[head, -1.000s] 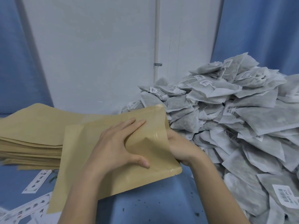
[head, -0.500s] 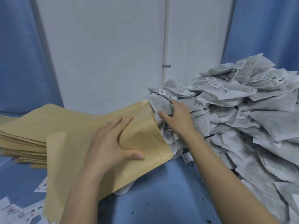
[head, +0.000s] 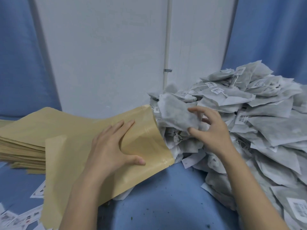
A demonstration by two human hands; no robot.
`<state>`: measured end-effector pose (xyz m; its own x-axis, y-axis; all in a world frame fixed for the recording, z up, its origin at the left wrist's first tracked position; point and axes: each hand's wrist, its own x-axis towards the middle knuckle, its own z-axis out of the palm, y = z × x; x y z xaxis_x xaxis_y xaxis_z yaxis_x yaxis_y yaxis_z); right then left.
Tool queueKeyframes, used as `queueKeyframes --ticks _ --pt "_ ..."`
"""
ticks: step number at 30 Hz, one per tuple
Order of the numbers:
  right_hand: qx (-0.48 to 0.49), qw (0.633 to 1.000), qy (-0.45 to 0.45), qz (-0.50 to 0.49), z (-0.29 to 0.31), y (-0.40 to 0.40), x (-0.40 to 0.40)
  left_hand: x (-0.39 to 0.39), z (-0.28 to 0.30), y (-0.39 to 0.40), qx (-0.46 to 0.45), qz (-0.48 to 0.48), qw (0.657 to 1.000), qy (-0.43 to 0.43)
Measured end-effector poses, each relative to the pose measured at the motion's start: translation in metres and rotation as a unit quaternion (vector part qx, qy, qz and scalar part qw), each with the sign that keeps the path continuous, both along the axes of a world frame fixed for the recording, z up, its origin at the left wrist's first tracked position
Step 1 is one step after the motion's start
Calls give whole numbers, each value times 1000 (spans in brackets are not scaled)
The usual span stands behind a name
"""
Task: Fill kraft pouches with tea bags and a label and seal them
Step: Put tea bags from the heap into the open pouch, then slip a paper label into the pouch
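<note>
Blue table (head: 174, 205) bears pouch stack (head: 21, 138), tea bags (head: 265, 138), labels (head: 21, 218).

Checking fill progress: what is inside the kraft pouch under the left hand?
Nothing shows inside the kraft pouch; its paper wall and the left hand cover the interior. The right hand pinches a tea bag outside its mouth.

Under your left hand (head: 114, 146) lies a tan kraft-paper pouch (head: 79, 156), matt and smooth, lightly creased. Your right hand (head: 211, 128) pinches a grey-white tea bag (head: 176, 113) of fuzzy, fibrous nonwoven fabric. The stacked tan kraft pouches (head: 23, 138) look equally matt. The blue bench (head: 166, 205) has a dull, speck-dusted surface.
</note>
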<state>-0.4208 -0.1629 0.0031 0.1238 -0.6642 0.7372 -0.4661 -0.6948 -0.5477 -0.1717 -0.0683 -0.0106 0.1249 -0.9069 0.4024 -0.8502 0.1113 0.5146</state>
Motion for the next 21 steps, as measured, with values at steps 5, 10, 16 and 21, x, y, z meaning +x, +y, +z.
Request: queueKeyframes --ticks 5,10,16,21 --pt "2 980 177 94 13 27 -16 -15 8 6 -34 -62 997 17" --pt "79 952 240 175 20 48 5 -41 8 9 -13 -146 987 -63" --pt "252 956 129 75 25 58 33 -55 15 27 -34 -207 977 -41" --pt "343 905 244 57 5 101 65 -54 15 52 -32 -256 966 -34"
